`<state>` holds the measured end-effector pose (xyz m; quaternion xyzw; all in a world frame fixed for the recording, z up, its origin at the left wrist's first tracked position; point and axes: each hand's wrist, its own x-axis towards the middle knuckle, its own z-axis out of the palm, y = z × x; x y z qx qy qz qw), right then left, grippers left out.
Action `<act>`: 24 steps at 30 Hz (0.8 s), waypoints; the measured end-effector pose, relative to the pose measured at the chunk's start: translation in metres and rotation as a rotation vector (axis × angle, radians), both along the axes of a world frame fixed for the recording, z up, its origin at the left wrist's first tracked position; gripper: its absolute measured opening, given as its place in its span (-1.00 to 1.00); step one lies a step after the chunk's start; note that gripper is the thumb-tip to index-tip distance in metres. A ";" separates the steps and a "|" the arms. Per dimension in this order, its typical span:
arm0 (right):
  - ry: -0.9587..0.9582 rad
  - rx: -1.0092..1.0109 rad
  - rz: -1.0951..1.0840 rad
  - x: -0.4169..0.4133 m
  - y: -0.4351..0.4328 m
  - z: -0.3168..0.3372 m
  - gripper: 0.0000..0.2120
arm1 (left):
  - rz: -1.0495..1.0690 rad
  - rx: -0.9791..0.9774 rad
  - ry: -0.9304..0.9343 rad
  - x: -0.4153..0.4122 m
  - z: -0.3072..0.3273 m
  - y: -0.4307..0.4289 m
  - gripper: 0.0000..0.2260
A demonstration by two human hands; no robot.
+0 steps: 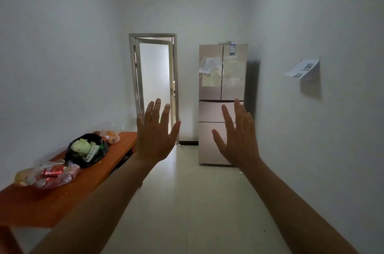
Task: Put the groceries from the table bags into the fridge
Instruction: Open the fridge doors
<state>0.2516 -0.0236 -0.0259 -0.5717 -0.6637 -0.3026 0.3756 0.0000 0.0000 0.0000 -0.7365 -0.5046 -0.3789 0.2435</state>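
A tall metallic fridge (222,79) stands against the far wall on the right, all its doors closed, papers stuck on the upper doors. Along the left wall an orange-brown table (37,204) carries three bags: a clear bag with red cans (52,173) nearest me, a black bag with a green cabbage and a packet (86,149) in the middle, and a small clear bag with orange items (111,136) at the far end. My left hand (154,135) and my right hand (236,137) are raised in front of me, fingers spread, holding nothing.
A glass-panelled door (154,81) in a metal frame stands ajar in the far wall, left of the fridge. A sheet of paper (302,68) sticks out from the right wall. Pale floor tiles (191,201) run between the table and the right wall up to the fridge.
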 end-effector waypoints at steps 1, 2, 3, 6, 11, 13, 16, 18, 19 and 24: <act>0.010 -0.029 0.004 0.002 0.004 -0.005 -0.26 | 0.013 -0.052 -0.001 0.002 -0.006 0.002 -0.37; 0.016 -0.040 -0.009 0.005 0.009 -0.011 -0.25 | 0.034 -0.073 0.003 0.003 -0.012 0.008 -0.37; 0.011 -0.065 -0.021 0.008 0.017 -0.020 -0.24 | 0.047 -0.102 0.028 0.003 -0.021 0.014 -0.37; 0.004 -0.118 0.002 0.009 0.047 -0.047 -0.24 | 0.045 -0.139 0.079 0.003 -0.046 0.041 -0.36; -0.030 -0.212 0.009 -0.001 0.120 -0.081 -0.25 | 0.044 -0.150 0.036 -0.007 -0.071 0.105 -0.38; -0.035 -0.247 0.001 -0.005 0.159 -0.093 -0.25 | 0.048 -0.154 0.028 -0.011 -0.082 0.142 -0.37; -0.052 -0.311 -0.017 -0.010 0.222 -0.106 -0.26 | 0.022 -0.188 0.014 -0.015 -0.092 0.205 -0.37; -0.075 -0.351 -0.032 -0.010 0.264 -0.107 -0.26 | 0.000 -0.216 0.006 -0.014 -0.091 0.251 -0.34; -0.081 -0.365 -0.036 -0.008 0.285 -0.105 -0.26 | -0.024 -0.233 0.000 -0.012 -0.088 0.274 -0.33; -0.071 -0.379 -0.115 0.025 0.373 -0.089 -0.25 | -0.082 -0.233 -0.020 0.016 -0.067 0.392 -0.34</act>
